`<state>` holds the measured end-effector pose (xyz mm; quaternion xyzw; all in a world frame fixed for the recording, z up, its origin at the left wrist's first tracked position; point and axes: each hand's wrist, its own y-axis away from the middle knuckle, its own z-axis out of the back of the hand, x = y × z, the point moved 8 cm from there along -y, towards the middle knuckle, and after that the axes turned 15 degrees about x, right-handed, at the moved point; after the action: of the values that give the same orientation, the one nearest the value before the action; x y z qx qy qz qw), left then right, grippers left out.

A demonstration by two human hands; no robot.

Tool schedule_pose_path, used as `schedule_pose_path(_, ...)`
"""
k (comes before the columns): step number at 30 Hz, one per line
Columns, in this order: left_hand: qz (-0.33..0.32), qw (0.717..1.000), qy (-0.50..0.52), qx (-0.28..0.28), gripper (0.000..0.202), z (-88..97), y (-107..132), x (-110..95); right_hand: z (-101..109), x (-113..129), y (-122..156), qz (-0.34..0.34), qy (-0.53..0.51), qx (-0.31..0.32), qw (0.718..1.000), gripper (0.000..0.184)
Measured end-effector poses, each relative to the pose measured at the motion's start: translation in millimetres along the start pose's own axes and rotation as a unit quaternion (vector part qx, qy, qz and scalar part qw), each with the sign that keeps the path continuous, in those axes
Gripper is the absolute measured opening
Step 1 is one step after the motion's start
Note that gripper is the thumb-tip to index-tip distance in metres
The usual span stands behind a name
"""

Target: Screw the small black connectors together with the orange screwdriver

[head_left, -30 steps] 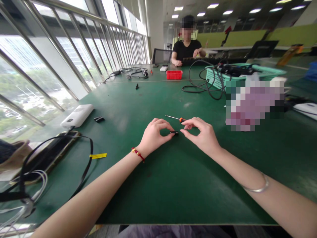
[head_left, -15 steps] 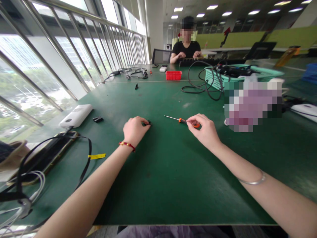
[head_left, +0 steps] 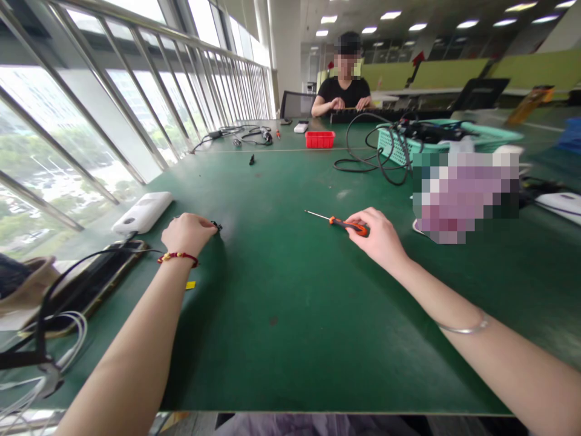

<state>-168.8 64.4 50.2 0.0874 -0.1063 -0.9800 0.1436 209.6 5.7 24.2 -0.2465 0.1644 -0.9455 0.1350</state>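
Observation:
My left hand (head_left: 188,233), a red braided bracelet at its wrist, pinches a small black piece (head_left: 217,226) just above the green table (head_left: 272,284); its exact kind is too small to make out. To the right, the fingers of my right hand (head_left: 376,233) are closed at the handle of an orange and black screwdriver (head_left: 338,221). Its thin metal shaft points left, toward the middle of the table. A silver bangle circles my right forearm.
A white device (head_left: 143,212), a phone (head_left: 97,287) and cables lie at the left. Farther back are a tiny black part (head_left: 252,160), a red bin (head_left: 320,139) and a teal basket (head_left: 394,145) with cables. A person (head_left: 342,91) sits at the far end.
My left hand has moved left with the small black piece, now covering where another black part lay. My right hand stays near the same spot, with more of the screwdriver handle showing.

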Motion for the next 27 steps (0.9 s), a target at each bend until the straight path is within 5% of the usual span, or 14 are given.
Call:
schedule_pose_path(19,-0.083,0.995,0.049,0.026,0.038,-0.8,-9,-5,-2,-2,1,-0.008,0.013,0.007,1.000,0.011)
schedule_pose_path(27,-0.039,0.997,0.057,-0.019,0.044,6.6,-6,6,-2,0,1,-0.002,0.011,0.007,1.000,0.011)
